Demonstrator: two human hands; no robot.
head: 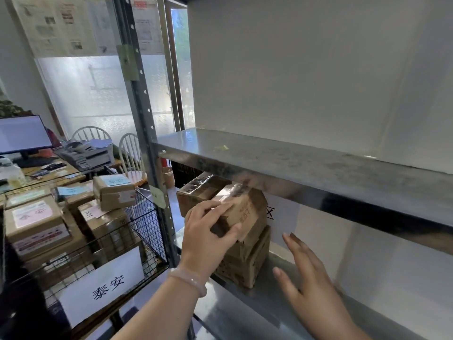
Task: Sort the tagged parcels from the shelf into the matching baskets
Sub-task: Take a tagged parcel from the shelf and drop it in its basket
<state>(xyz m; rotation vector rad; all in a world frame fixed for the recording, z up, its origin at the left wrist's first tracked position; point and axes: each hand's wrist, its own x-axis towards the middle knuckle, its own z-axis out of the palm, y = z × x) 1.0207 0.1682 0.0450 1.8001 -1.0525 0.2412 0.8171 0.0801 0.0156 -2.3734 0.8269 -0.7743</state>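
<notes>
Fingers (pixel 294 245) straight and empty, the right hand (pixel 308 273) hovers just right of the shelved stack (pixel 245 268), the left hand (pixel 210 231) grips the top taped carton's (pixel 247 212) near corner — stiff, probably light, tape slick — better clasped on both sides.

Parcel sorting office, metal shelving (pixel 306 165), wire basket (pixel 144 217) of labelled cardboard parcels (pixel 114 192), monitor (pixel 23 134), printer (pixel 89 155) on table (pixel 71 171)

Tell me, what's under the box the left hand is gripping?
Another cardboard box, resting on the metal shelf. Its top face is covered, so any tag there is hidden.
</notes>
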